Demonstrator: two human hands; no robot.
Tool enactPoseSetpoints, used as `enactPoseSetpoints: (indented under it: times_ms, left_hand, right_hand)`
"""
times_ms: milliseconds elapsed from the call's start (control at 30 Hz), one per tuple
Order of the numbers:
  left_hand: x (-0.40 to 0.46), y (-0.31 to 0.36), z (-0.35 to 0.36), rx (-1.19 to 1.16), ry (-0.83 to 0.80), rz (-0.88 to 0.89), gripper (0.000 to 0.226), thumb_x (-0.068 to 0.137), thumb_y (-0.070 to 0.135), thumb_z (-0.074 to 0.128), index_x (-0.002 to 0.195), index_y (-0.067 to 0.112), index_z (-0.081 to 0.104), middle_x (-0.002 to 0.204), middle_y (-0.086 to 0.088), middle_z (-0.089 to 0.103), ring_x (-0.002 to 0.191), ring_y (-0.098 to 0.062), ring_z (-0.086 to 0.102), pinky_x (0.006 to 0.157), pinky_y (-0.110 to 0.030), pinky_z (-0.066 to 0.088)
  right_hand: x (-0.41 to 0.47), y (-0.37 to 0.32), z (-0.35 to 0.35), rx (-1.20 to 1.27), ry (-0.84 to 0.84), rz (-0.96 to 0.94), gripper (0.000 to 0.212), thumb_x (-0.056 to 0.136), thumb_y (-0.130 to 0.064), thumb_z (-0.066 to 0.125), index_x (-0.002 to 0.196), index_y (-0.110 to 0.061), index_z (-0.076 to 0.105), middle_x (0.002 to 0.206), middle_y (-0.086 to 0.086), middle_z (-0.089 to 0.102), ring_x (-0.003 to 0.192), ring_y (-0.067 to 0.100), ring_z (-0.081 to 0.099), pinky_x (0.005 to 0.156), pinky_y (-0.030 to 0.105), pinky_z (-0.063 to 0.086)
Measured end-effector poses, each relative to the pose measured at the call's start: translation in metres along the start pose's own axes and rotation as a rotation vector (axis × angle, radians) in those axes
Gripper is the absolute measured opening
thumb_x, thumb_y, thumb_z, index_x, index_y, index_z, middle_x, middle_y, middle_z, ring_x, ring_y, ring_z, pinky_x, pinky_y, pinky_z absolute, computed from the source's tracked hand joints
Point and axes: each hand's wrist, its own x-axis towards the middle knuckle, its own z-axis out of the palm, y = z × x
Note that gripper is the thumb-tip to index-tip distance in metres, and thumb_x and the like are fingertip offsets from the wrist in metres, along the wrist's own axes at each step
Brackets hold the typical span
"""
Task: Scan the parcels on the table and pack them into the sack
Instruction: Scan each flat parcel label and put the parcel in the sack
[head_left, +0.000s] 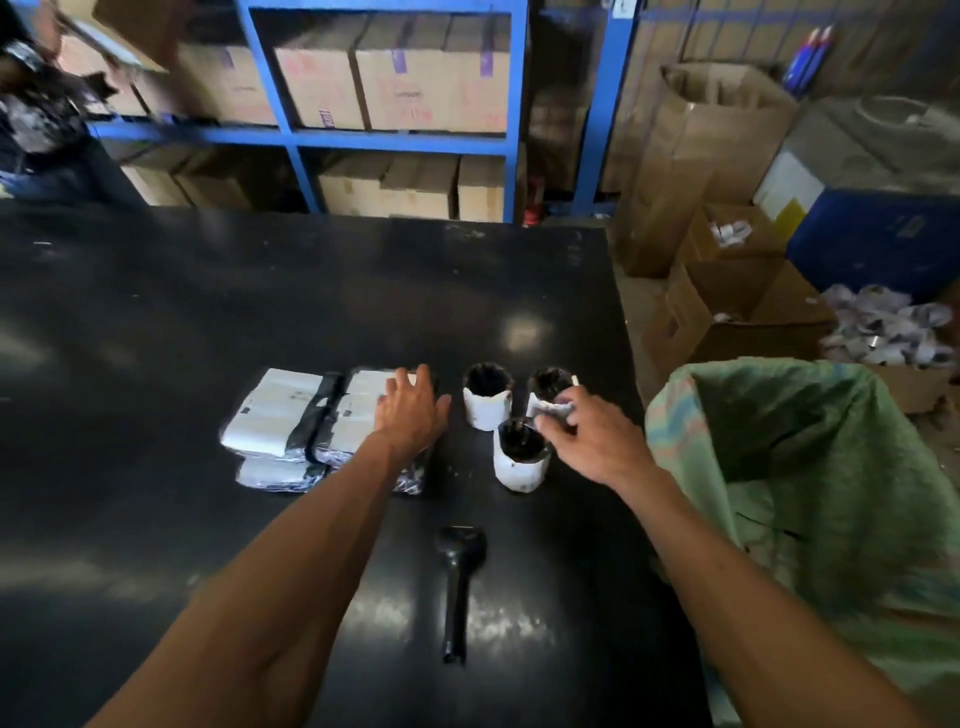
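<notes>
Left hand (410, 408) rests spread on flat white-and-black plastic parcels (291, 415); right hand (587, 434) pinches far-right upright white-wrapped black round parcel (548, 397); green woven sack (810, 467) beside black table (208, 312).

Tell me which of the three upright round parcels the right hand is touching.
The far right one: the right hand pinches its white wrapping. The far left one and the nearest one stand untouched.

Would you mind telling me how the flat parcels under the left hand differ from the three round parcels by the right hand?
The flat parcels lie stacked, side by side; the round parcels stand upright, apart. The flat ones are broad and pillow-like, the round ones small and cylindrical. Both have white labels on black wrap and rest on the table.
</notes>
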Motion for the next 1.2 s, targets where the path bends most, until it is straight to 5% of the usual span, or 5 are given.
enactPoseSetpoints:
  times_ms: [433,667,767,1067,1200]
  left_hand:
    - [0.017,-0.095,0.003,-0.173,-0.175,-0.359,0.103,0.075,0.057,0.079,0.145,0.002,0.027,0.148,-0.023,0.027,0.139,-0.04,0.027,0.114,-0.047,0.027]
    - [0.04,-0.093,0.004,-0.234,-0.298,-0.388,0.132,0.068,0.05,0.088,0.157,0.007,0.001,0.161,-0.028,0.007,0.149,-0.044,0.007,0.12,-0.048,0.01]
    - [0.045,-0.096,0.0,-0.212,-0.302,-0.345,0.143,0.056,0.054,0.093,0.157,0.019,-0.002,0.154,-0.03,0.016,0.144,-0.048,0.014,0.117,-0.052,0.017]
    - [0.039,-0.103,-0.001,-0.35,-0.354,-0.269,0.153,0.046,0.061,0.092,0.155,0.045,-0.014,0.151,-0.031,0.007,0.131,-0.056,0.041,0.112,-0.053,0.035]
    - [0.032,-0.102,-0.008,-0.372,-0.319,-0.223,0.138,0.046,0.07,0.087,0.155,0.05,0.005,0.144,-0.026,0.034,0.128,-0.046,0.047,0.107,-0.049,0.04]
  right_hand:
    - [-0.046,-0.059,0.153,0.038,-0.641,0.306,0.119,0.071,-0.07,0.074,0.161,-0.022,0.012,0.153,0.01,0.046,0.132,0.031,0.055,0.104,0.039,0.048]
    - [-0.039,-0.062,0.166,0.326,-0.459,0.344,0.077,0.069,-0.021,0.08,0.139,-0.029,0.048,0.126,0.002,0.063,0.104,0.013,0.063,0.073,0.018,0.05]
    - [-0.022,-0.067,0.145,0.56,-0.381,0.314,0.054,0.071,-0.009,0.078,0.119,-0.026,0.061,0.107,0.009,0.074,0.087,0.014,0.07,0.086,0.036,0.06]
    - [0.011,-0.067,0.092,0.742,-0.468,0.384,0.037,0.086,-0.017,0.063,0.121,-0.021,0.052,0.096,0.015,0.067,0.067,0.029,0.069,0.061,0.038,0.057]
    - [0.014,-0.068,0.076,0.827,-0.38,0.368,0.03,0.086,-0.026,0.06,0.113,-0.017,0.051,0.089,0.016,0.069,0.056,0.021,0.053,0.05,0.032,0.043]
